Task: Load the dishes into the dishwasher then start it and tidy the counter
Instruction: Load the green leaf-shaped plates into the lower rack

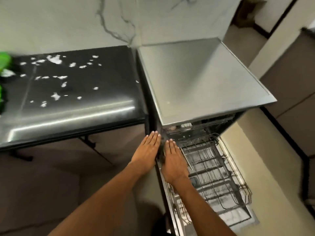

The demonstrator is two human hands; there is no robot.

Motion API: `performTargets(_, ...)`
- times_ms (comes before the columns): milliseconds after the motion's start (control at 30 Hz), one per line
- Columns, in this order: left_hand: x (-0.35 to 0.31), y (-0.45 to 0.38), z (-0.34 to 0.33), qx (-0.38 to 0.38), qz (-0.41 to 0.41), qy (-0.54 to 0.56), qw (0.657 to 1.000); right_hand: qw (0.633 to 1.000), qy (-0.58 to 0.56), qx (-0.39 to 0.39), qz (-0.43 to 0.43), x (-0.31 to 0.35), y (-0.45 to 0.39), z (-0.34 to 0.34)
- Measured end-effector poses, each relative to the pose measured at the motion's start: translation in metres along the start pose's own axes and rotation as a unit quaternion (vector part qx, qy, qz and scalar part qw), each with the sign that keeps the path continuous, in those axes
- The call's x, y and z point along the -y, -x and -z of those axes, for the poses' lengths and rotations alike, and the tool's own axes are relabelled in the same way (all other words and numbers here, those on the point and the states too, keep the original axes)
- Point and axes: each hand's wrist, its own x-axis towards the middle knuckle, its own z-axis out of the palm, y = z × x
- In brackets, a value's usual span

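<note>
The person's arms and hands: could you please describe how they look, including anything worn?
Both forearms are bare, with no sleeves in view. The left hand and right hand wear no gloves, rings, watch or bracelets that show. The fingernails are short and unpainted. No markings are visible.

We record a glossy black counter top (95, 103) on dark metal legs, standing just beside the grey flat top of the steel dishwasher (201, 79). White scraps (56, 96) lie scattered across the counter's rear and middle. At its left edge we note blurred bright green items (4, 60), kind not determinable. A small pale speck (168, 102) sits on the dishwasher top
</note>
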Motion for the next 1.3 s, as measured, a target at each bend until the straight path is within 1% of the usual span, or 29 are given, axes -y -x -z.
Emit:
performTargets(167,0.054,0.082,0.043,-0.030,0.045,0.001,0.999,0.995,0.033,-0.029,0.086,0.087,0.007,0.028)
performTargets(300,0.095,0.150,0.060,-0.060,0.107,0.002,0.992,0.984,0.062,-0.070,0.149,0.166,0.017,0.036)
performTargets(400,0.127,0.208,0.067,-0.102,0.165,0.018,0.981,0.969,0.080,-0.093,0.215,0.229,0.027,0.033)
performTargets(467,0.148,0.242,0.069,-0.127,0.200,0.026,0.971,0.960,0.080,-0.095,0.252,0.267,0.032,0.029)
performTargets(633,0.204,0.332,0.070,-0.167,0.294,0.049,0.940,0.933,0.073,-0.075,0.345,0.364,0.048,0.008)
performTargets(767,0.246,0.393,0.061,-0.192,0.378,0.062,0.903,0.906,0.065,-0.051,0.415,0.439,0.059,-0.014)
performTargets(900,0.282,0.437,0.054,-0.173,0.437,0.067,0.880,0.883,0.048,-0.020,0.467,0.502,0.065,-0.036)
performTargets(1033,0.315,0.465,0.040,-0.180,0.473,0.085,0.858,0.862,0.052,0.023,0.503,0.551,0.063,-0.056)
performTargets(1133,0.347,0.476,0.029,-0.180,0.511,0.116,0.832,0.844,0.074,0.060,0.528,0.588,0.049,-0.073)
performTargets(1300,0.396,0.483,0.015,-0.159,0.564,0.150,0.796,0.811,0.117,0.112,0.563,0.643,0.018,-0.098)
